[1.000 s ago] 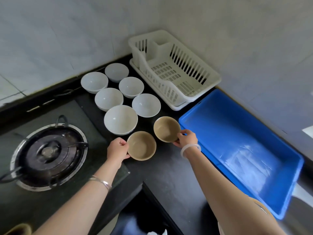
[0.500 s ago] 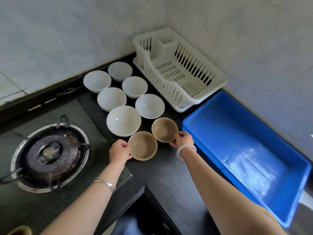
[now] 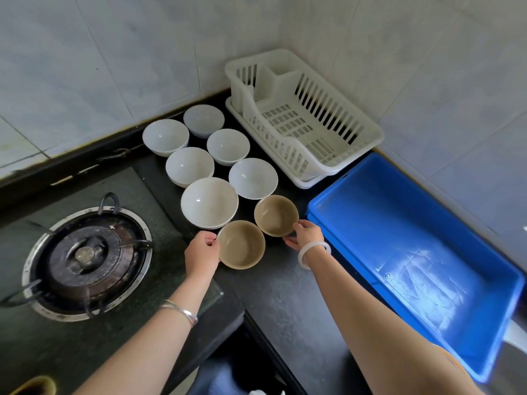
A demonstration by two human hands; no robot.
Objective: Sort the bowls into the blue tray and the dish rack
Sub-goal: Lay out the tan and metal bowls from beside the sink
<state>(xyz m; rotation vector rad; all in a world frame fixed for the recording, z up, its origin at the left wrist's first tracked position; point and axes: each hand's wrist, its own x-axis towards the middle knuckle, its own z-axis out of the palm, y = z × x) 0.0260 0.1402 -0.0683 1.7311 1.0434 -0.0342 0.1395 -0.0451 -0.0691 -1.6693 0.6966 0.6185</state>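
Note:
Two tan bowls stand on the black counter. My left hand grips the left rim of the nearer tan bowl. My right hand holds the right side of the farther tan bowl. Behind them stand several white bowls, the largest closest to me, another to its right. An empty white dish rack sits in the corner. An empty blue tray lies to the right of my right hand.
A gas burner is set into the stove top at the left. Tiled walls close off the back and right. The counter's front edge runs between my arms.
Both hands have stayed on the tan bowls; the two bowls now sit a little closer together. The camera view has shifted slightly.

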